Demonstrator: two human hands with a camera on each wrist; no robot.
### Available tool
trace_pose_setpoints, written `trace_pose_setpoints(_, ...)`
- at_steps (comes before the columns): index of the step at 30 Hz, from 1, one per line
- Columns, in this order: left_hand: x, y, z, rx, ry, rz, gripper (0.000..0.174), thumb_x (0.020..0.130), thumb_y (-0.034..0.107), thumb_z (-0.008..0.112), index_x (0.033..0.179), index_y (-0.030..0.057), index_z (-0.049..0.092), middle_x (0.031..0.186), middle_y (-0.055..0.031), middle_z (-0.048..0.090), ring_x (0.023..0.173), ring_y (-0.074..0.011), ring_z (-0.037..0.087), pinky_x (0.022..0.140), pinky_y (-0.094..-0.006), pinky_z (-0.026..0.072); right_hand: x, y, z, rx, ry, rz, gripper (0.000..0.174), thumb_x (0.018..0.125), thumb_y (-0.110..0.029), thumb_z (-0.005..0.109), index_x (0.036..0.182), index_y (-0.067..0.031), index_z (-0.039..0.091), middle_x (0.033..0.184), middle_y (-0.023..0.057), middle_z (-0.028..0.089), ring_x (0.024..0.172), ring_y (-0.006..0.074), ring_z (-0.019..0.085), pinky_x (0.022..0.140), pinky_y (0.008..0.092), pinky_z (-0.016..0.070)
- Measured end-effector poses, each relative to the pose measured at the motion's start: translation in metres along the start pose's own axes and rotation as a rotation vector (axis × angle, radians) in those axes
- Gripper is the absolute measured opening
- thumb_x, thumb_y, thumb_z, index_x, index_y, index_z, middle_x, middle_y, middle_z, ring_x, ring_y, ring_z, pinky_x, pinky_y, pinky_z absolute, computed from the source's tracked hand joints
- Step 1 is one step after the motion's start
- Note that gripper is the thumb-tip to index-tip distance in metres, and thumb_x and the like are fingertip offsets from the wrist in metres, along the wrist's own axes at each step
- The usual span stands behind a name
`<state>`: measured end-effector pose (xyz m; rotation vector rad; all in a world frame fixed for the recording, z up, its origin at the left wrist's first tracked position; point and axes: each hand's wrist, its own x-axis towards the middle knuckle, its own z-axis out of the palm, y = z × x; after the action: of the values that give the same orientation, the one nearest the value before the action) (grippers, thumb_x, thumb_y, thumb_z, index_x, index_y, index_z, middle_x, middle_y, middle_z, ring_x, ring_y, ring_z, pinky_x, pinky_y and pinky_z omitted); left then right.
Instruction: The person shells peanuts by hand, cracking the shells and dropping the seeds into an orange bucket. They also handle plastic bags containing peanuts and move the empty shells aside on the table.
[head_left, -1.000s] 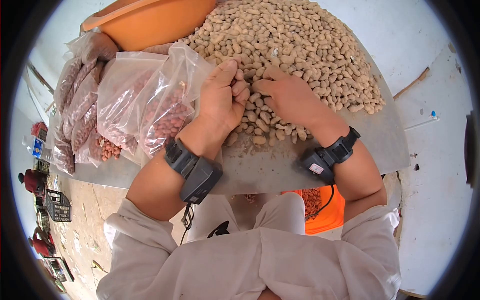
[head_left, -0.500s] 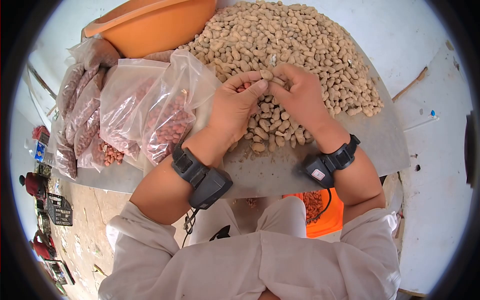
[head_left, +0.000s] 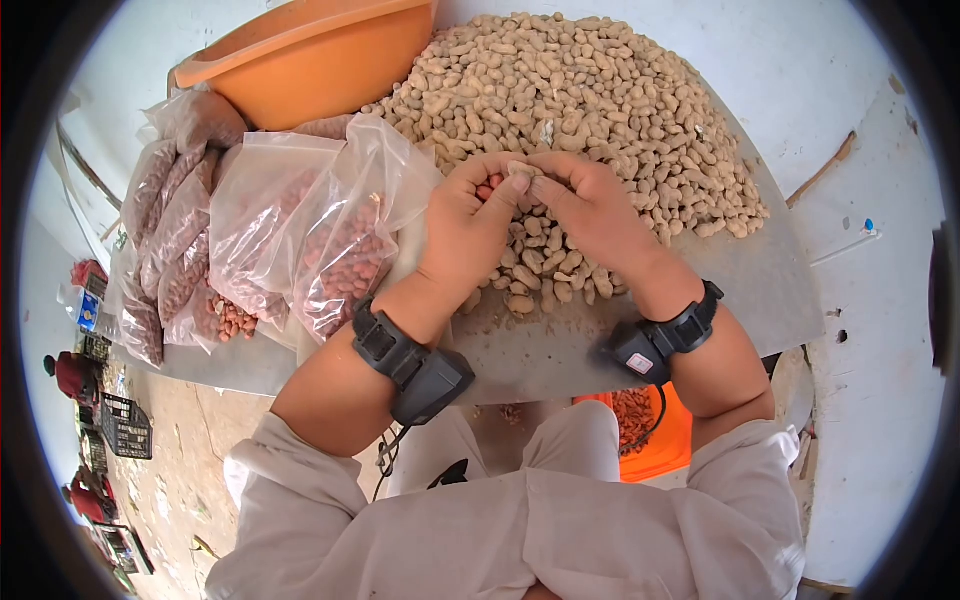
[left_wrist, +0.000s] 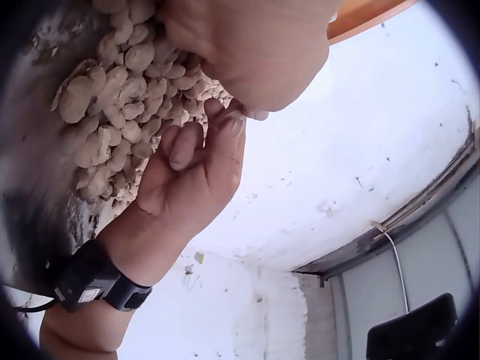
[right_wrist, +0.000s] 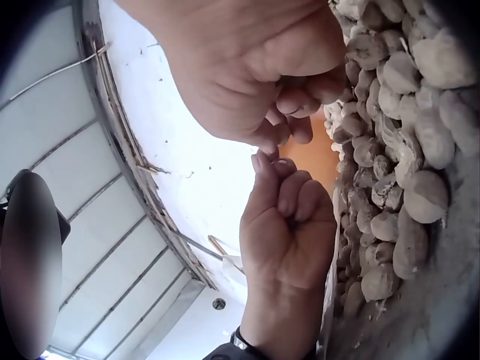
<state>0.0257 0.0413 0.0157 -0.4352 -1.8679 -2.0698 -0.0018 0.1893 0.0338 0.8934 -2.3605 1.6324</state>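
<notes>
Since the frame a second ago, the right hand (head_left: 598, 212) has come away from the pile (head_left: 580, 100) to meet the left hand (head_left: 465, 232), just in front of it. Now both hands pinch one peanut (head_left: 522, 172) between their fingertips, above the near edge of the pile on the desk (head_left: 560, 360). Red kernels (head_left: 489, 187), at least two, sit inside the curled left hand.

Beyond the left hand is one orange basin (head_left: 310, 70); its contents cannot be made out. Nearer, two large clear bags (head_left: 345, 250) hold red kernels, with several more filled bags (head_left: 175, 230) beside them, overlapping too much to count. One orange tub (head_left: 660, 440), below the desk, holds reddish pieces. The peanuts in the pile are too many to count.

Only the head view shows the bags, tub and kernels; the right wrist view shows the left hand's curled fingers (right_wrist: 300, 196) from the palm side.
</notes>
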Motion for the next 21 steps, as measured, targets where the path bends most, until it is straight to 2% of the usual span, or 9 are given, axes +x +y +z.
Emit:
trace_pose_setpoints(4,0.001,-0.002,0.001,0.009,0.009,-0.007,0.014,0.088,0.006,0.055,0.099,-0.0025,0.059,0.078,0.0003,0.059,0.067,-0.0032,0.051,0.061,-0.0172,0.0432,-0.002,-0.002,0.004,-0.194,0.088,-0.081,0.022,0.085,-0.016,0.052,0.095,0.002,0.061,0.079,0.0179,0.061,0.073,0.0289,0.06,0.067,0.0345,0.0459)
trace_pose_setpoints(7,0.001,-0.002,0.004,-0.03,0.041,-0.033,0.012,0.088,0.006,0.056,0.096,-0.0021,0.059,0.076,0.0011,0.058,0.066,-0.003,0.05,0.059,-0.0172,0.0427,-0.002,-0.002,0.008,-0.22,0.121,-0.119,0.019,0.085,-0.014,0.052,0.091,0.0017,0.061,0.078,0.0194,0.061,0.072,0.0324,0.06,0.065,0.0356,0.0462)
trace_pose_setpoints(13,0.002,-0.007,0.007,-0.079,0.087,-0.047,0.01,0.088,0.007,0.056,0.093,-0.0012,0.059,0.075,0.0019,0.056,0.064,-0.0024,0.046,0.057,-0.0164,0.0398,-0.002,-0.002,0.012,-0.137,0.162,-0.118,0.019,0.084,-0.014,0.053,0.093,0.0008,0.062,0.076,0.0177,0.061,0.069,0.0308,0.06,0.062,0.0348,0.0465)
trace_pose_setpoints(18,0.002,-0.012,0.006,-0.123,0.119,-0.016,0.012,0.087,0.007,0.057,0.095,-0.0016,0.06,0.076,0.0025,0.056,0.064,-0.002,0.045,0.057,-0.0157,0.0387,-0.001,0.001,0.014,-0.05,0.145,-0.117,0.021,0.085,-0.014,0.054,0.1,-0.0006,0.062,0.082,0.0154,0.063,0.075,0.0271,0.061,0.068,0.0316,0.0467)
trace_pose_setpoints(21,0.003,-0.008,0.003,-0.172,0.076,-0.018,0.014,0.088,0.007,0.056,0.098,-0.0025,0.06,0.076,0.0034,0.055,0.064,-0.0013,0.045,0.056,-0.0152,0.0377,-0.001,0.003,0.012,0.002,0.147,-0.125,0.024,0.086,-0.013,0.053,0.107,-0.0013,0.059,0.088,0.0146,0.063,0.08,0.0253,0.061,0.071,0.0304,0.0468)
